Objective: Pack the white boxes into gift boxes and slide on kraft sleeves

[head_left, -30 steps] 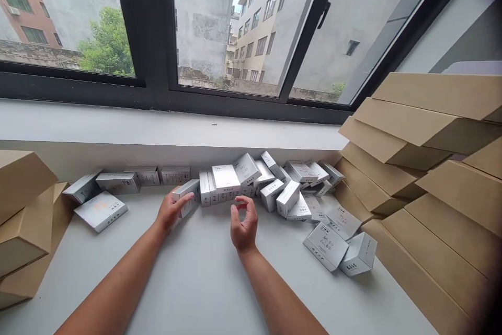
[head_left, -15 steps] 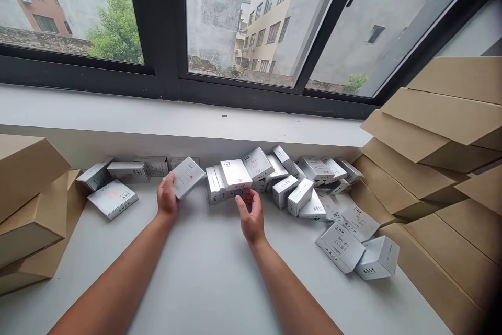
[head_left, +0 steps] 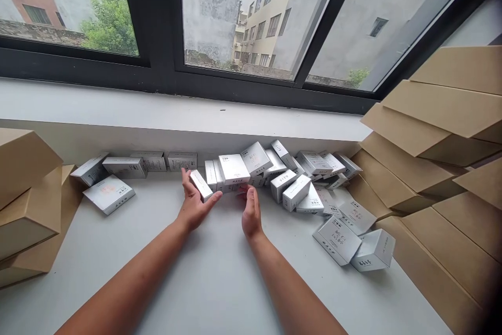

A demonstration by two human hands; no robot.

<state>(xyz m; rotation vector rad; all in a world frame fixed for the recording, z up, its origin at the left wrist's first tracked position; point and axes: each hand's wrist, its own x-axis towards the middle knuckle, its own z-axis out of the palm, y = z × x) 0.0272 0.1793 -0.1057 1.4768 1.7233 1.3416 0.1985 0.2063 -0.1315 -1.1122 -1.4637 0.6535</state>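
White printed cartons are, by the look of it, only partly lined up. Several stand on edge in a short row [head_left: 210,175] on the tabletop [head_left: 212,272], with a flat carton [head_left: 234,169] lying on top. The left hand [head_left: 192,208] has its thumb and fingers closed around another carton [head_left: 201,185], narrow side up, just in front of the row's left end. The right hand [head_left: 251,215] is loosely curled, nothing visibly in its grasp, fingertips at the row's front; contact is unclear. Outside the row remain a jumbled heap [head_left: 296,193] rightward and five scattered cartons [head_left: 109,194] leftward.
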